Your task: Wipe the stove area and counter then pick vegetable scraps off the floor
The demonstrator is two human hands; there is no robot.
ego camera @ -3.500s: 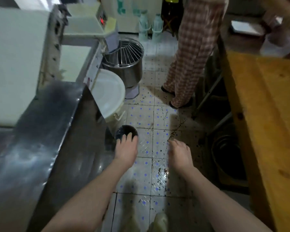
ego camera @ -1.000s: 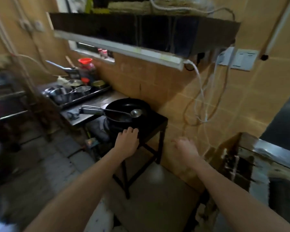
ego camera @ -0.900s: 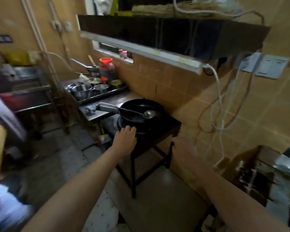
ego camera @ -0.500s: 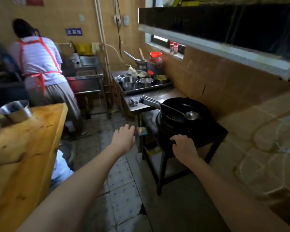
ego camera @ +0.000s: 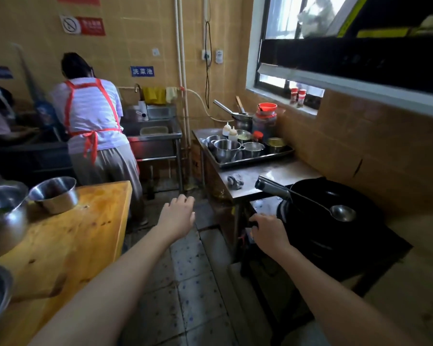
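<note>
Here, at the approach to the wiping step, the right hand (ego camera: 269,233) closed on the front edge of the stove (ego camera: 265,206) beside the wok (ego camera: 335,208), the left hand (ego camera: 179,216) hung open and empty, so a cloth, perhaps the wad (ego camera: 235,181) on the counter (ego camera: 280,174), was needed next.

yellow-tan tiled walls (ego camera: 373,156), grey speckled tile floor (ego camera: 193,290). window (ego camera: 283,53) upper right letting in daylight, steel sink (ego camera: 153,136) at the far wall. wooden table (ego camera: 68,236) on the left.
</note>
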